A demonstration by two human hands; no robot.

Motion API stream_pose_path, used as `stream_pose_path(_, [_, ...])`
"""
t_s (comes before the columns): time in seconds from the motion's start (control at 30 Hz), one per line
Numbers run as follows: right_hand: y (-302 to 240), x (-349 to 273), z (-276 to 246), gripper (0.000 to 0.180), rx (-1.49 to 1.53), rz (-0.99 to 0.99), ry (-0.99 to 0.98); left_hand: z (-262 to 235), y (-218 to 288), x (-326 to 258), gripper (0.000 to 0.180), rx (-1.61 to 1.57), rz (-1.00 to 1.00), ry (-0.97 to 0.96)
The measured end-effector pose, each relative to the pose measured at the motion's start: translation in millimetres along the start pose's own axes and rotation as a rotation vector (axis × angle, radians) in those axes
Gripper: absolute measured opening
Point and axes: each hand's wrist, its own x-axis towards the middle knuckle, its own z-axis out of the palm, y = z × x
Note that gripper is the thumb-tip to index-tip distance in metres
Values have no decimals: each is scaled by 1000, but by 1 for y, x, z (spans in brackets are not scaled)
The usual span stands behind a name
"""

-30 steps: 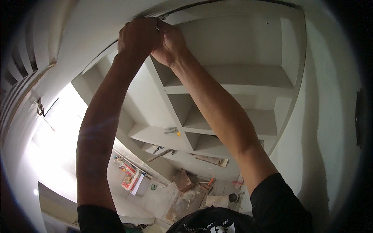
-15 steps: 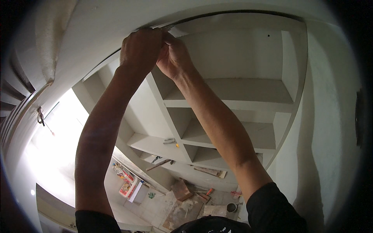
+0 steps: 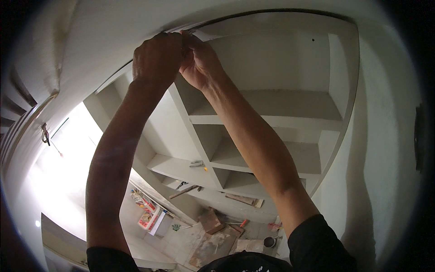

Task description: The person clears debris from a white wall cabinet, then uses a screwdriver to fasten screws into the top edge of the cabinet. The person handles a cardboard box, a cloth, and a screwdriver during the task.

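Both my arms reach up to the top front edge of a pale built-in shelving unit (image 3: 267, 120), close under the ceiling (image 3: 136, 22). My left hand (image 3: 158, 56) is closed, its back toward me, at that edge. Right beside it and touching it, my right hand (image 3: 199, 63) has its fingers curled in and its thumb side up against the same edge. Whatever the fingers grip is hidden behind the hands. A narrow dark gap (image 3: 272, 11) runs between the unit's top and the ceiling.
Pliers (image 3: 196, 164) lie on a lower shelf, with a stick-like tool (image 3: 183, 192) below. On the floor are a brown box (image 3: 211, 221), a dark round container (image 3: 269, 241) and a red-and-white bag (image 3: 144, 199). A cable (image 3: 45, 135) hangs at the left.
Both hands have shifted slightly left along the top edge, the left hand more than the right. They stay close together, and the view has tilted a little.
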Motion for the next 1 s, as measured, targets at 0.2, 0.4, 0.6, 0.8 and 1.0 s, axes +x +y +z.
stream_pose_path(0.2, [-1, 4, -1, 9, -129, -2, 120, -2, 5, 4, 16, 15, 0, -13])
stream_pose_path(0.4, [-12, 2, 2, 7, -106, 48, 186, -7, 7, 12, 21, -85, -57, -105])
stream_pose_path(0.6, [-42, -8, 4, 7, -188, 27, 233, -14, 26, 19, 25, -86, -23, -87])
stream_pose_path(0.8, [-62, -50, 20, 33, -254, -80, 112, -21, 38, 4, 33, -431, -26, 74])
stream_pose_path(1.0, [-109, -103, 35, 60, -428, -261, 168, -54, 88, -2, 33, -1060, 20, 46])
